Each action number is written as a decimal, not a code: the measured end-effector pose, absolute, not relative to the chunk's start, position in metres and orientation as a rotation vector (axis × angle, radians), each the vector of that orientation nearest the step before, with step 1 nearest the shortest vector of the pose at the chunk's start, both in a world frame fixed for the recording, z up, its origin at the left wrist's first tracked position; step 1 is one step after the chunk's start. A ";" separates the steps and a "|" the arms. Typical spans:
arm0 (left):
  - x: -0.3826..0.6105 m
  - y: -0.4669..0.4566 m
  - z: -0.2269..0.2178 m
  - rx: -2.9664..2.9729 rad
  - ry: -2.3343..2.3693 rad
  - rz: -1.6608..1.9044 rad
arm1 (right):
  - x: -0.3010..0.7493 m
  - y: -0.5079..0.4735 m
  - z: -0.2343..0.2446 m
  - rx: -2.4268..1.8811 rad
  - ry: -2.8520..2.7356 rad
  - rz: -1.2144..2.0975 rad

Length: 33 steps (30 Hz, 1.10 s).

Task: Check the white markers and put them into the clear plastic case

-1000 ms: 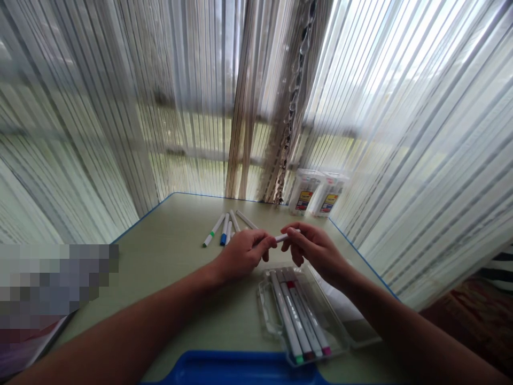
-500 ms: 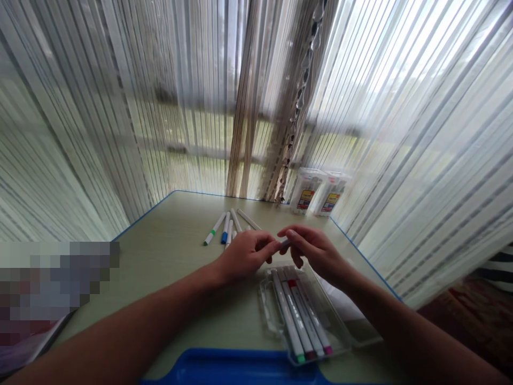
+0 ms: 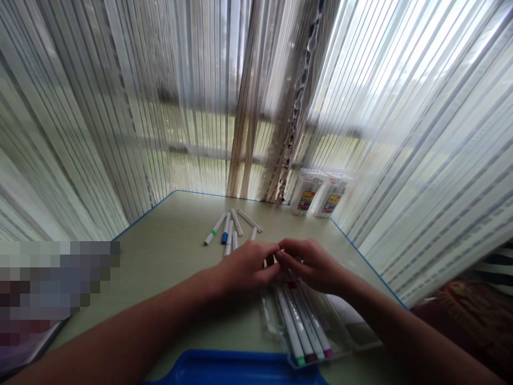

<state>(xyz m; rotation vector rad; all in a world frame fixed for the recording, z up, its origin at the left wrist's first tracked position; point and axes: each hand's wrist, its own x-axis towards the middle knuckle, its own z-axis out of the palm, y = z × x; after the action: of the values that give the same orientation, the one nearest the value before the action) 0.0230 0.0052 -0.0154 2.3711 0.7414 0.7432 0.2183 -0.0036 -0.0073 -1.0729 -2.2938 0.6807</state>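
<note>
My left hand point(image 3: 248, 266) and my right hand point(image 3: 310, 263) meet fingertip to fingertip just above the far end of a clear plastic marker case point(image 3: 272, 321). Both have curled fingers pinching a white marker that is almost wholly hidden between them. The case lies open on the pale green table point(image 3: 176, 251) and holds several white markers point(image 3: 300, 326) with coloured caps toward me. More loose markers point(image 3: 228, 230) lie fanned out beyond my left hand.
Two clear marker packs point(image 3: 318, 193) with yellow labels stand at the table's back right corner. Sheer striped curtains point(image 3: 120, 107) surround the table on three sides. A blue tray edge point(image 3: 236, 369) is at the near edge. A blurred patch sits at the left.
Both hands have dropped lower and closer together, down to the far end of the case; the white marker that showed between my fingers is now nearly hidden.
</note>
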 end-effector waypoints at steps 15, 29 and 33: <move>0.023 0.004 -0.013 2.440 0.780 0.621 | 0.218 -0.006 -0.004 -1.144 -2.375 0.601; 0.022 0.004 -0.014 2.561 0.805 0.622 | 0.218 -0.005 -0.005 -1.118 -2.375 0.601; 0.023 0.003 -0.014 2.574 0.836 0.578 | 0.217 -0.007 -0.004 -1.123 -2.381 0.593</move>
<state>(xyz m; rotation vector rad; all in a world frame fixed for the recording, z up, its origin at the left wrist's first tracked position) 0.0233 0.0027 -0.0137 2.5738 0.8365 0.5775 0.2170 -0.0069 -0.0042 -1.1233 -2.3810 0.5926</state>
